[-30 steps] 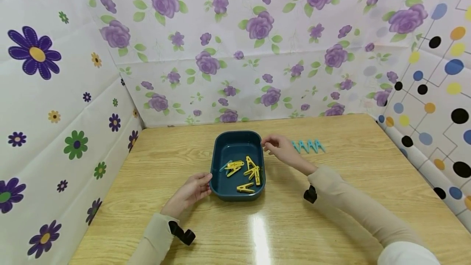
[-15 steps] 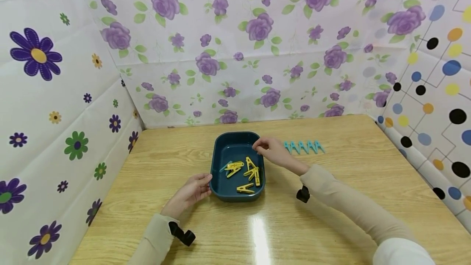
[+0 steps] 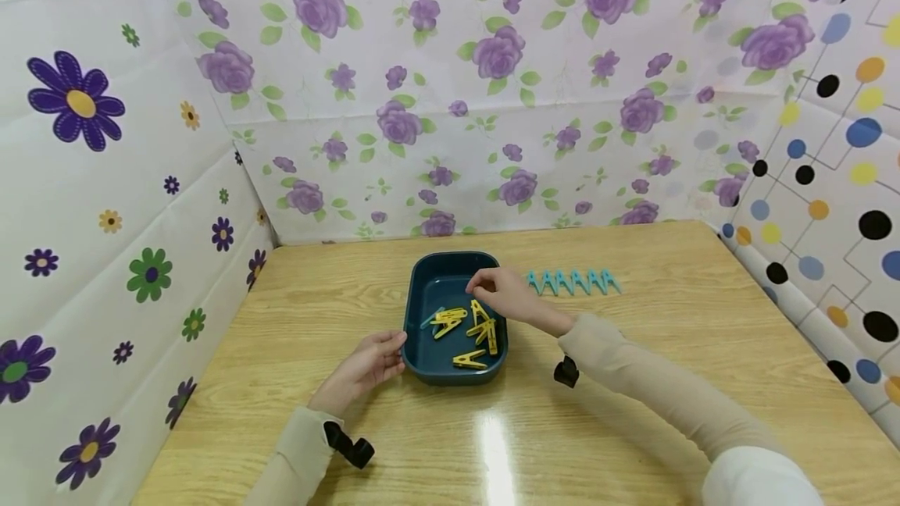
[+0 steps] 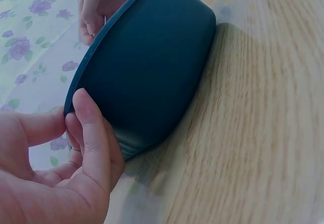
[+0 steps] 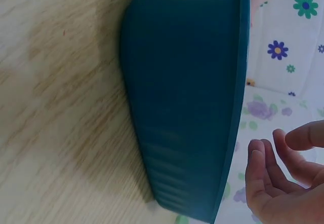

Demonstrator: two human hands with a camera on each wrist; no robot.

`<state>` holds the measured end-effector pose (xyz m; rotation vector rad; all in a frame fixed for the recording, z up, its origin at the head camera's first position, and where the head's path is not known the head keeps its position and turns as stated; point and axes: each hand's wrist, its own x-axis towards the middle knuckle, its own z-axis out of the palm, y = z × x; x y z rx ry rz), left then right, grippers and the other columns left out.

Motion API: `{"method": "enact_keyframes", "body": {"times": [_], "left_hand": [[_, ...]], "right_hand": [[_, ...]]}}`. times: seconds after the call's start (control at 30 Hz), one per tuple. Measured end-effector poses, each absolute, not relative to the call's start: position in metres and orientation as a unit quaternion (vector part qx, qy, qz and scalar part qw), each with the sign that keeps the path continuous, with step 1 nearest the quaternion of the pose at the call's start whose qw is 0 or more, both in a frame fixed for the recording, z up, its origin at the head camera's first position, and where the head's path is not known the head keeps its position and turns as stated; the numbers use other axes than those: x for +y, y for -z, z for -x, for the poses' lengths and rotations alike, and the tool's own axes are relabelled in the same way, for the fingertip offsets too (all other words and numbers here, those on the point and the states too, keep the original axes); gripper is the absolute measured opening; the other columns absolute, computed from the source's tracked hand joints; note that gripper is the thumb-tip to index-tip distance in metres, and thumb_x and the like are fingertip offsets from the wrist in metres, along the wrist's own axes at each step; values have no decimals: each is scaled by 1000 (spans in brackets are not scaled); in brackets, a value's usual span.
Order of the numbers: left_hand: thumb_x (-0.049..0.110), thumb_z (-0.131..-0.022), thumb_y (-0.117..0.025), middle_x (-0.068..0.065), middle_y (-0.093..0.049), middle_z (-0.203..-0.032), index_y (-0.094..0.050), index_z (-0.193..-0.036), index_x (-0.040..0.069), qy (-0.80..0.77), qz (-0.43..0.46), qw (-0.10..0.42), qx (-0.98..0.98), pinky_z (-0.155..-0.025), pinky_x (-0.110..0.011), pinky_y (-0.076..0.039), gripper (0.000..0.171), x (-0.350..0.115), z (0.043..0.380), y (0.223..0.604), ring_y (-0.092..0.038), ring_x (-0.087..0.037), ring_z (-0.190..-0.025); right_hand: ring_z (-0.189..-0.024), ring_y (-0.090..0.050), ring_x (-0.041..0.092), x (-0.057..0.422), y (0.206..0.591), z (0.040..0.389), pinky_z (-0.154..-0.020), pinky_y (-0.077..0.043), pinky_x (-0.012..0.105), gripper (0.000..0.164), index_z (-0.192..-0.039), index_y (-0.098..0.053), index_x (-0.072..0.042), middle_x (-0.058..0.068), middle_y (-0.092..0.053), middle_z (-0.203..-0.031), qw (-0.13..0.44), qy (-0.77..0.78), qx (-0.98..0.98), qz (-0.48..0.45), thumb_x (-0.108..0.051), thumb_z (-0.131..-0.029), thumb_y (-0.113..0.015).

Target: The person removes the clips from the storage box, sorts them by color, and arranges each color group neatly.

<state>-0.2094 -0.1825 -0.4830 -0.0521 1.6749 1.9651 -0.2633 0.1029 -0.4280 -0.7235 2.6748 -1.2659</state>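
Observation:
A dark teal plastic bin (image 3: 453, 378) rests on the table. My left hand (image 3: 367, 364) pinches its left rim, thumb at the edge and fingers along the outer wall, as the left wrist view shows. Several yellow clothespins (image 3: 469, 360) and a blue clothespin (image 3: 430, 319) lie inside the bin. Above the bin's right side hovers my right hand (image 3: 502, 293), its fingers loosely bent. Nothing shows between those fingers in the right wrist view, where the hand (image 5: 291, 198) is beyond the rim. Just right of the bin, several blue clothespins (image 3: 579, 280) lie in a row.
The wooden table (image 3: 316, 279) runs back to a flower-printed cloth (image 3: 450, 155). Another cloth (image 3: 148, 201) hangs along the left, and a dotted one (image 3: 830, 217) along the right. Each wrist wears a black camera strap.
My right hand has moved left from beside the right rim to over the bin, uncovering more of the blue clothespin row. My left hand has stayed at the rim.

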Motion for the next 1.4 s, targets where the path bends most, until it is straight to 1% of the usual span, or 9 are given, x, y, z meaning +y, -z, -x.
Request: {"method": "enact_keyframes", "body": {"times": [0.07, 0.4, 0.5, 0.67, 0.93, 1.0, 1.1, 1.2, 1.4], "left_hand": [[21, -101, -52, 2, -59, -84, -51, -115, 2, -733, 21, 278, 621, -69, -18, -53, 23, -182, 210, 484, -58, -7, -72], [21, -101, -52, 4, -58, -82, -53, -111, 5, -731, 26, 270, 626, -68, -17, -53, 18, -183, 212, 485, -58, -5, -70], [21, -101, -52, 3, -59, -83, -53, -110, 5, -732, 25, 269, 625, -68, -17, -52, 18, -183, 212, 486, -58, -6, -70], [21, -101, -52, 3, -59, -83, -52, -112, 4, -732, 22, 272, 624, -68, -17, -52, 20, -184, 212, 486, -58, -5, -70], [21, -102, -50, 4, -59, -83, -52, -110, 6, -727, 26, 275, 629, -69, -17, -52, 17, -184, 211, 487, -58, -5, -72], [22, -102, -50, 4, -59, -83, -52, -110, 7, -728, 27, 274, 628, -69, -17, -52, 17, -184, 211, 487, -58, -5, -72], [23, -102, -51, 4, -59, -83, -52, -109, 7, -730, 20, 276, 626, -69, -17, -52, 17, -184, 211, 485, -58, -5, -73], [23, -102, -50, 5, -59, -83, -52, -106, 9, -731, 13, 277, 624, -69, -17, -52, 14, -184, 212, 485, -58, -5, -73], [22, -102, -50, 6, -58, -82, -54, -102, 12, -730, 10, 277, 624, -70, -17, -52, 11, -184, 211, 485, -58, -5, -72]], "right_hand": [[-78, -58, 14, 100, 428, 262, -71, -48, 28, 19, -101, -69, -11, 14, -68, -104, 54, 405, 880, 240, -13, -99, -51], [-91, -66, 37, 85, 413, 268, -66, -52, 25, 21, -105, -69, -6, 21, -69, -103, 138, 392, 878, 236, -15, -100, -50], [-91, -65, 38, 79, 406, 270, -68, -54, 32, 22, -106, -69, -7, 21, -69, -100, 172, 378, 881, 228, -18, -100, -51], [-95, -65, 35, 69, 399, 273, -81, -55, 41, 26, -114, -65, -2, 22, -67, -104, 231, 365, 875, 219, -18, -101, -50], [-79, -60, 22, 45, 395, 282, -76, -54, 32, 30, -118, -63, 4, 22, -65, -104, 293, 346, 862, 227, -16, -101, -49], [-75, -58, 17, 39, 395, 284, -76, -54, 32, 29, -117, -64, 4, 19, -66, -99, 295, 346, 860, 231, -15, -100, -50], [-63, -50, 13, 29, 399, 287, -70, -51, 29, 23, -88, -67, 1, 9, -59, -75, 300, 345, 858, 236, -12, -99, -51], [-57, -42, 13, 20, 404, 290, -63, -43, 27, 30, -68, -53, -4, 3, -45, -63, 319, 347, 850, 235, -8, -98, -50], [-58, -47, 13, 10, 412, 291, -60, -43, 25, 22, -85, -61, 6, 2, -48, -64, 337, 308, 857, 241, -9, -97, -50]]}}
